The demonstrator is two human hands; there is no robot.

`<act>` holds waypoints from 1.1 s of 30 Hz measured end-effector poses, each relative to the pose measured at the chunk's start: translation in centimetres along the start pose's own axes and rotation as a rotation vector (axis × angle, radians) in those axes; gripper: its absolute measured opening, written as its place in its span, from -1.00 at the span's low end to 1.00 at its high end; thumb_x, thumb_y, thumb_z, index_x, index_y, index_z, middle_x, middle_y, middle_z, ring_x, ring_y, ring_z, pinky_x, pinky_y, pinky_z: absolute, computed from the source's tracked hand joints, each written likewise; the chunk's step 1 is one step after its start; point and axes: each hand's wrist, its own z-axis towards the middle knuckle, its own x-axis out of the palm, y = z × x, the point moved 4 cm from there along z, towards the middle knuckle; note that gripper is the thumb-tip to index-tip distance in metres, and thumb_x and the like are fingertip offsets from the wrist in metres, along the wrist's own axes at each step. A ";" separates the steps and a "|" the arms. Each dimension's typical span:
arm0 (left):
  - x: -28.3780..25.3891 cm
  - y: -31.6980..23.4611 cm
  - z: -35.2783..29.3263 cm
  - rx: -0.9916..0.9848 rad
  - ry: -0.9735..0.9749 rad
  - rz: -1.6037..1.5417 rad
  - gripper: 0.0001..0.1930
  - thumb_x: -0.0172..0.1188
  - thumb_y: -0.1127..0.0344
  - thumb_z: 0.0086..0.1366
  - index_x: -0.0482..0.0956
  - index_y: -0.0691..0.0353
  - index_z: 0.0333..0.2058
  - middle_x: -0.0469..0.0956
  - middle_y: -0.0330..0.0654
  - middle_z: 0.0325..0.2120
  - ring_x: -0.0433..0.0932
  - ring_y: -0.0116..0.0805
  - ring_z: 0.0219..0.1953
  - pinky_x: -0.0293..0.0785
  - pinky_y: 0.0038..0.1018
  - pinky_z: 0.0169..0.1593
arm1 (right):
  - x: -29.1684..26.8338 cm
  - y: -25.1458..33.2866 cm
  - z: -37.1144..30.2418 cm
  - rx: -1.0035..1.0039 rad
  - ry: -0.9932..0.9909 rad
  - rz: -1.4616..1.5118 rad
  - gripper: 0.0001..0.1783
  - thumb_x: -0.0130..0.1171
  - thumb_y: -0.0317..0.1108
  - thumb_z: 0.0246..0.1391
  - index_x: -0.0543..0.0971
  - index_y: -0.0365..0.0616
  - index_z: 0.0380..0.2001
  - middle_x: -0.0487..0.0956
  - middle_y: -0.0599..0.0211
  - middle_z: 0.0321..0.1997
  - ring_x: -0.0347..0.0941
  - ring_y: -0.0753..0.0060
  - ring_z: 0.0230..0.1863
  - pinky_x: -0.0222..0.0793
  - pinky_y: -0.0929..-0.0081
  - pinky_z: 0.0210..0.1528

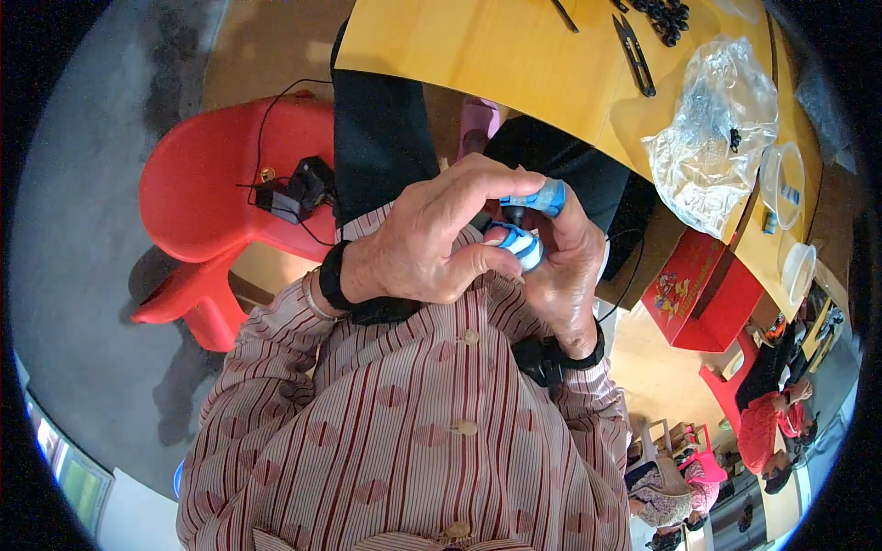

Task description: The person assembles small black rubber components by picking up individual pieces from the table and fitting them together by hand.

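While your two hands meet in front of your striped shirt (413, 395), just short of the near edge of the table (478, 46), a small dark piece (514, 217) sits between them, in the gap between a blue wrap (548, 196) on the far side and a blue-and-white wrap (522, 244) on the near side. Your right hand (562, 271) seems to be the one pinching it: its wrapped finger and thumb come in from the right and close down to the width of the piece, leaving little of it showing. Your left hand (427, 230) arches over from the left, forefinger by the far wrap and thumb by the near one; whether it grips the piece too, you cannot tell, since its own fingers hide the contact. Judging by its size, the piece should weigh next to nothing, so a light pinch ought to carry it; it looks hard rather than soft, though its material does not show. Being so small, it could slip or twist out sideways, and the wraps probably lend some grip. Your best hold is likely across its left and right sides, fingertips squarely opposed, without a hard squeeze, because how fragile it is remains unclear.
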 end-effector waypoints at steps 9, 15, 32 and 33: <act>-0.1 -0.2 0.4 0.086 0.033 0.005 -0.30 0.41 0.11 -0.11 0.39 0.40 -0.04 0.47 0.00 -0.16 0.49 -0.15 -0.15 0.42 -0.40 -0.10 | -0.3 -0.1 0.1 0.086 0.029 0.259 -0.56 0.37 -0.46 -0.19 0.45 -0.24 -0.19 0.53 0.42 -0.30 0.40 0.66 -0.26 0.37 0.62 -0.24; -1.1 0.5 0.8 -0.023 0.170 -0.268 -0.35 0.21 0.01 0.10 0.35 0.41 0.03 0.42 0.00 -0.11 0.47 -0.23 -0.14 0.41 -0.43 -0.10 | -0.5 -0.1 0.0 0.074 0.057 0.681 -0.53 0.36 -0.48 -0.20 0.45 -0.22 -0.15 0.52 0.34 -0.17 0.46 0.51 -0.20 0.39 0.54 -0.13; -0.6 -1.9 2.1 0.143 0.033 0.463 -0.56 0.30 0.40 -0.12 0.55 0.09 -0.15 0.34 -0.08 -0.07 0.39 -0.08 -0.14 0.31 -0.25 -0.08 | 0.3 -3.5 0.0 0.248 0.038 0.991 -0.31 0.41 -0.04 -0.25 0.43 -0.21 -0.08 0.49 0.38 -0.15 0.41 0.49 -0.10 0.32 0.51 -0.02; -0.6 -1.7 2.0 0.176 0.023 0.519 -0.57 0.28 0.40 -0.13 0.56 0.08 -0.16 0.35 -0.08 -0.08 0.39 -0.09 -0.14 0.31 -0.26 -0.09 | 0.3 -3.4 0.0 0.252 0.038 0.990 -0.31 0.41 -0.04 -0.25 0.43 -0.21 -0.08 0.49 0.38 -0.15 0.41 0.49 -0.10 0.32 0.51 -0.02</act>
